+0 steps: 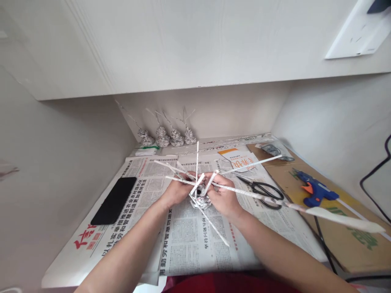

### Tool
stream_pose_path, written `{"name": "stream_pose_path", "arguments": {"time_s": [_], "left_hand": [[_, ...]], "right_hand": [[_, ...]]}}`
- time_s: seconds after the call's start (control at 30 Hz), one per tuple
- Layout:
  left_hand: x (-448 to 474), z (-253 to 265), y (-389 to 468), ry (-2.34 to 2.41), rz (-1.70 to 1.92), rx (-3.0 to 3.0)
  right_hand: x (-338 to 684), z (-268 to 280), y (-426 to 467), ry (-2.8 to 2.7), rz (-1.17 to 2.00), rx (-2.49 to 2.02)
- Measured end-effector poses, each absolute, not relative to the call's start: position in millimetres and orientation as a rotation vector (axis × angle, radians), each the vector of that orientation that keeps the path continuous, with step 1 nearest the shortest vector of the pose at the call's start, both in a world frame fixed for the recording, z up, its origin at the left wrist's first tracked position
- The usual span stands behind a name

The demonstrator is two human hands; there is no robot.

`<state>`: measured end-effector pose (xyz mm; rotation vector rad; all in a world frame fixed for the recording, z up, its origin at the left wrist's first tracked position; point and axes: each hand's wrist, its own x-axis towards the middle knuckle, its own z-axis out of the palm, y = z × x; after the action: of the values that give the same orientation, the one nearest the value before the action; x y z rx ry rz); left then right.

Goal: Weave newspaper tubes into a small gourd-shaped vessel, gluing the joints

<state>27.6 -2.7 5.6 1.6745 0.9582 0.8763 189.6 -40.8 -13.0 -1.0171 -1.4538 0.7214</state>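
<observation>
Between my hands, over the newspaper, is a small round woven piece (200, 201) made of rolled paper strips, with a dark opening at its top. Several white paper sticks fan out from it in all directions. My left hand (179, 190) grips its left side near the bases of the sticks. On the right side, my right hand (224, 197) is closed at the base of a long rolled paper tube (256, 196), which stretches far to the right. Some fingertips of both hands are hidden behind the sticks and the woven piece.
Newspaper (186, 240) covers the table. A black phone (114, 200) lies left, black scissors (264, 193) right, and a blue glue gun (316, 189) on cardboard (345, 240). Several woven gourd shapes (177, 138) stand at the back beside paper sticks (226, 143). A cabinet overhangs the table.
</observation>
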Motion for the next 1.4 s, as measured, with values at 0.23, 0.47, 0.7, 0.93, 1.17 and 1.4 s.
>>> {"name": "stream_pose_path", "arguments": {"time_s": [0.23, 0.47, 0.7, 0.93, 1.17, 1.4], "left_hand": [[33.0, 6.3, -8.4, 1.181, 1.006, 1.559], [36.6, 1.3, -10.0, 1.218, 1.066, 1.532], [32.2, 6.3, -6.3, 1.043, 0.966, 1.503], [23.3, 6.6, -2.8, 0.976, 0.894, 1.653], [29.9, 7.1, -5.4, 1.098, 1.119, 1.589], [30.3, 4.5, -7.5, 1.13, 1.187, 1.637]], "right_hand": [[188.9, -12.1, -43.3, -1.432, 0.707, -1.017], [190.4, -10.8, -41.6, -1.479, 0.6, -1.041], [192.0, -5.6, -43.8, -1.585, 0.478, -1.051], [192.4, -6.9, -42.9, -1.6, 0.483, -1.029], [192.5, -14.7, -33.9, -1.297, 0.635, -1.094], [196.1, -19.6, -26.2, -1.266, 1.093, -1.16]]}}
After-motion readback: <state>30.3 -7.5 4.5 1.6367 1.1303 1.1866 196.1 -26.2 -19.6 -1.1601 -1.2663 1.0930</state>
